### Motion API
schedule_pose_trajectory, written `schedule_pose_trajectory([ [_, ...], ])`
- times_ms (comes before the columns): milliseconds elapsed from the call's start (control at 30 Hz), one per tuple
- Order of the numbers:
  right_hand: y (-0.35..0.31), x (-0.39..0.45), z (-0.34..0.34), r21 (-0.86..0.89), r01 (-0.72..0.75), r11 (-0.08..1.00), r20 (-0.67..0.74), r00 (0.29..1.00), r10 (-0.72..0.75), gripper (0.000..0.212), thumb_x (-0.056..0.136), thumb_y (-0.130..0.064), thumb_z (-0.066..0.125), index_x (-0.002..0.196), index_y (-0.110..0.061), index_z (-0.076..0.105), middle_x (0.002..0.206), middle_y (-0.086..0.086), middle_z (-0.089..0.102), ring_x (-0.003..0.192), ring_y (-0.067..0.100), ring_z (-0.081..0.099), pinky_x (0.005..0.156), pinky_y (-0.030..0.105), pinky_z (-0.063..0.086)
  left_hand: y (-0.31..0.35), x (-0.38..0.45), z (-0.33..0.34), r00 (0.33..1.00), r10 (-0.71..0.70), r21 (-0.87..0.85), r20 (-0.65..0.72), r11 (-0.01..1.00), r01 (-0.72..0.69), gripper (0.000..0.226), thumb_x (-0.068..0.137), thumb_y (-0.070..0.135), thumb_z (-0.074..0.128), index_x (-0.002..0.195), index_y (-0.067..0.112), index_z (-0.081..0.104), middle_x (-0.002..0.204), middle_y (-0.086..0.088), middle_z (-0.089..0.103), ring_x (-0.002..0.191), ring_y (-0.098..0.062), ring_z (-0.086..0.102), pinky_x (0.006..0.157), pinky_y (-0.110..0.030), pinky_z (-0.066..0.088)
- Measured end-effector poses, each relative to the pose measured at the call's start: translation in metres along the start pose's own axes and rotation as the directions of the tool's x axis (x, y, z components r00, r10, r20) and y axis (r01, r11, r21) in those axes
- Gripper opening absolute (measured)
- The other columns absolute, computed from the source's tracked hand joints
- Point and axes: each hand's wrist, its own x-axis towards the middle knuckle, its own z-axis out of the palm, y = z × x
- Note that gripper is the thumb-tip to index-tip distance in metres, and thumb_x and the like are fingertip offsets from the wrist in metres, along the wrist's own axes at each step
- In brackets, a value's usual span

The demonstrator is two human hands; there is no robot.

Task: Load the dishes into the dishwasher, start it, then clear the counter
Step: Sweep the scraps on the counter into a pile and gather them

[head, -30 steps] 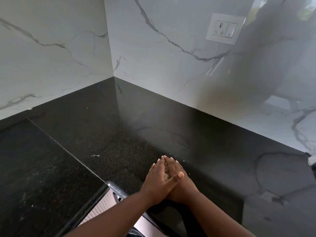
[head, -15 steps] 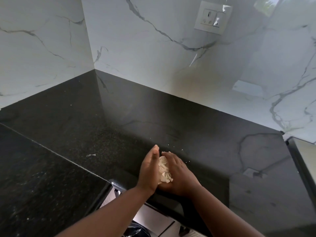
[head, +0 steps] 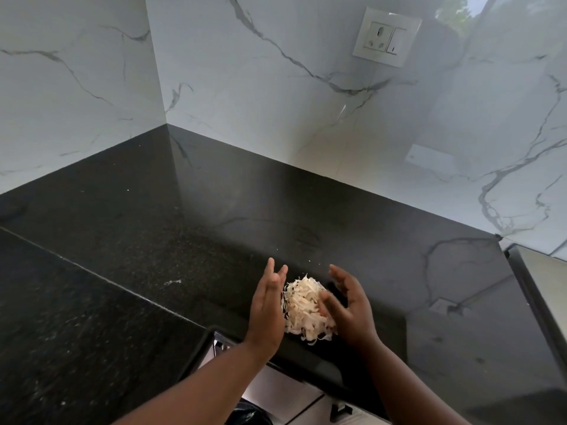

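A heap of pale shredded scraps (head: 305,308) lies on the black stone counter (head: 190,234), close to its front edge. My left hand (head: 267,305) stands on edge against the heap's left side, fingers straight and slightly spread. My right hand (head: 348,305) cups the heap's right side with curled fingers, blurred by motion. Neither hand has the heap lifted. No dishes or dishwasher are in view.
White marble walls meet in a corner behind the counter. A wall socket (head: 387,38) hangs at the upper right. A few crumbs (head: 172,282) lie left of the heap. A metal-edged surface (head: 543,280) borders the counter's right end. Cabinet fronts (head: 276,391) show below the edge.
My hands were pressed together over the scraps a second ago. They have since parted, uncovering the heap between them. The camera has also turned slightly right.
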Motion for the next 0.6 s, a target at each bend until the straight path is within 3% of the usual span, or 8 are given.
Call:
schedule_pose_trajectory([
  [100, -0.002, 0.001, -0.001, 0.238, -0.081, 0.968, -0.140, 0.983, 0.117, 0.066, 0.074, -0.065, 0.054, 0.121, -0.019, 0.063, 0.115, -0.007, 0.066, 0.108, 0.002, 0.061, 0.086, 0.017, 0.050, -0.007, -0.001, 0.000, 0.999, 0.040, 0.087, -0.018, 0.996, -0.038, 0.058, 0.105, 0.012, 0.034, 0.149, 0.041, 0.011, 0.143, 0.007, 0.047, 0.131, -0.001, 0.045, 0.106, -0.022, 0.040],
  [200, -0.001, 0.003, 0.000, 0.260, -0.099, 0.960, -0.170, 0.974, 0.147, 0.033, 0.095, -0.042, 0.054, 0.112, -0.018, 0.068, 0.110, -0.005, 0.070, 0.107, 0.005, 0.063, 0.097, 0.033, 0.050, -0.007, 0.002, -0.002, 0.999, 0.033, 0.095, 0.010, 0.995, -0.034, 0.085, 0.096, -0.012, 0.037, 0.140, 0.054, 0.009, 0.141, 0.010, 0.043, 0.128, 0.000, 0.045, 0.074, -0.017, 0.050],
  [267, -0.002, -0.001, -0.001, 0.251, -0.092, 0.964, -0.163, 0.977, 0.136, 0.028, 0.095, -0.039, 0.053, 0.111, -0.022, 0.067, 0.110, -0.004, 0.070, 0.107, 0.006, 0.063, 0.096, 0.033, 0.051, -0.005, 0.001, -0.003, 0.999, 0.035, 0.067, 0.007, 0.997, -0.035, 0.088, 0.092, -0.017, 0.039, 0.142, 0.051, 0.014, 0.142, 0.009, 0.044, 0.131, -0.003, 0.043, 0.075, -0.018, 0.051],
  [333, -0.004, -0.008, -0.003, 0.228, -0.089, 0.970, -0.124, 0.985, 0.119, 0.038, 0.083, -0.049, 0.055, 0.114, -0.029, 0.062, 0.117, -0.005, 0.066, 0.109, 0.005, 0.061, 0.088, 0.021, 0.050, -0.004, -0.002, -0.002, 0.998, 0.060, 0.026, -0.025, 0.998, -0.059, 0.071, 0.096, -0.006, 0.046, 0.144, 0.041, 0.025, 0.142, 0.005, 0.049, 0.129, -0.003, 0.047, 0.090, -0.019, 0.050],
  [400, -0.005, -0.016, -0.002, 0.111, -0.052, 0.992, -0.019, 0.998, 0.054, 0.056, 0.074, -0.059, 0.061, 0.124, -0.037, 0.049, 0.132, -0.008, 0.053, 0.119, -0.001, 0.051, 0.091, 0.017, 0.046, -0.001, -0.003, -0.002, 0.994, 0.078, -0.029, -0.073, 0.996, -0.080, 0.047, 0.097, 0.017, 0.051, 0.139, 0.033, 0.038, 0.137, 0.000, 0.055, 0.124, -0.003, 0.053, 0.101, -0.022, 0.044],
  [467, -0.002, -0.019, 0.003, -0.201, 0.072, 0.977, 0.126, 0.991, -0.047, 0.085, 0.066, -0.072, 0.065, 0.138, -0.041, 0.034, 0.148, -0.015, 0.031, 0.139, 0.003, 0.028, 0.111, 0.028, 0.033, 0.003, -0.003, -0.003, 0.993, 0.069, -0.088, -0.093, 0.993, -0.077, 0.048, 0.091, 0.037, 0.047, 0.138, 0.028, 0.042, 0.137, -0.004, 0.055, 0.122, -0.006, 0.055, 0.105, -0.025, 0.041],
  [533, -0.002, -0.014, 0.009, -0.502, 0.224, 0.836, 0.263, 0.960, -0.099, 0.107, 0.060, -0.087, 0.057, 0.148, -0.044, 0.014, 0.156, -0.019, 0.001, 0.149, 0.012, -0.008, 0.120, 0.036, 0.005, 0.005, -0.003, -0.004, 0.996, 0.040, -0.094, -0.078, 0.994, -0.047, 0.061, 0.088, 0.051, 0.042, 0.142, 0.024, 0.040, 0.141, -0.005, 0.052, 0.124, -0.007, 0.053, 0.104, -0.026, 0.040],
  [600, -0.008, -0.006, 0.012, -0.629, 0.294, 0.720, 0.340, 0.937, -0.086, 0.113, 0.056, -0.094, 0.049, 0.148, -0.050, 0.000, 0.155, -0.019, -0.016, 0.144, 0.017, -0.029, 0.119, 0.043, -0.011, 0.005, -0.003, -0.004, 1.000, 0.018, -0.040, -0.025, 0.999, -0.019, 0.069, 0.087, 0.061, 0.040, 0.145, 0.024, 0.037, 0.144, -0.003, 0.048, 0.128, -0.006, 0.049, 0.102, -0.023, 0.039],
])
